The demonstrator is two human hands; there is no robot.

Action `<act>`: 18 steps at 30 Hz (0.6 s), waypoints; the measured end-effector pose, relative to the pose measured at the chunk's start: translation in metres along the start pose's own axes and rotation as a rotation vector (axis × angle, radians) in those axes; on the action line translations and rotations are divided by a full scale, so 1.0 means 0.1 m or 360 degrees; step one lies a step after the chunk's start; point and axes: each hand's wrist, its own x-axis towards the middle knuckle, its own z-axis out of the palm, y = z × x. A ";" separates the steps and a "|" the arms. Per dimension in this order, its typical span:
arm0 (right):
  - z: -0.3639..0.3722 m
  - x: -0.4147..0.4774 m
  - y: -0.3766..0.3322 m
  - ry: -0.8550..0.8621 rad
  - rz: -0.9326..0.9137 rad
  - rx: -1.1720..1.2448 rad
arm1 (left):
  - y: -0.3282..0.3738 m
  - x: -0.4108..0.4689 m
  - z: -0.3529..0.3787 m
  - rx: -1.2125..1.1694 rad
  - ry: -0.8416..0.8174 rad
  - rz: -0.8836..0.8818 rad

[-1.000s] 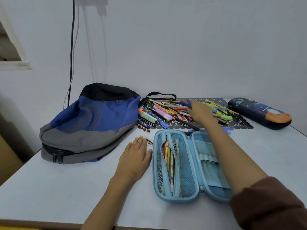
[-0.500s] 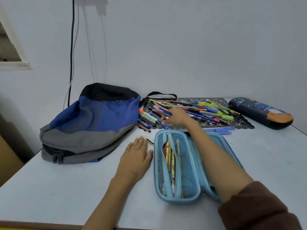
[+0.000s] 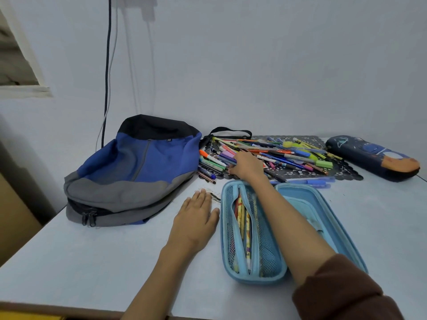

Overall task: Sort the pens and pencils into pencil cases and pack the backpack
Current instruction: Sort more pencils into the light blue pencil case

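head view: right hand [image 3: 246,166] has slid left along the heap of coloured pens and pencils [image 3: 288,155], fingers curled onto it, grip unclear; probably another pick for the open light-blue zip case [image 3: 300,196] just behind them.

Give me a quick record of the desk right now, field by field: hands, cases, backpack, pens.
left hand: flat on the table, beside the blue pencil case
right hand: reaches across that case onto left end of the pen pile; grip unclear
blue pencil case: open, pencils in its mesh pocket
dark pencil case: lying far right
backpack: lying at left
pen pile: heaped on black mat
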 end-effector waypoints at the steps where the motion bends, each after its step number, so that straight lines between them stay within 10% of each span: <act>1: -0.01 0.02 0.02 -0.0014 0.0052 0.0050 | 0.00 0.00 0.00 0.0003 -0.0001 -0.0001; 11: -0.37 0.11 0.32 0.0466 0.0426 0.2279 | 0.00 0.00 0.00 0.0003 -0.0014 0.0001; 18: -0.47 0.10 0.38 0.0900 0.0144 0.1925 | 0.00 0.00 -0.01 -0.0009 -0.0013 -0.0005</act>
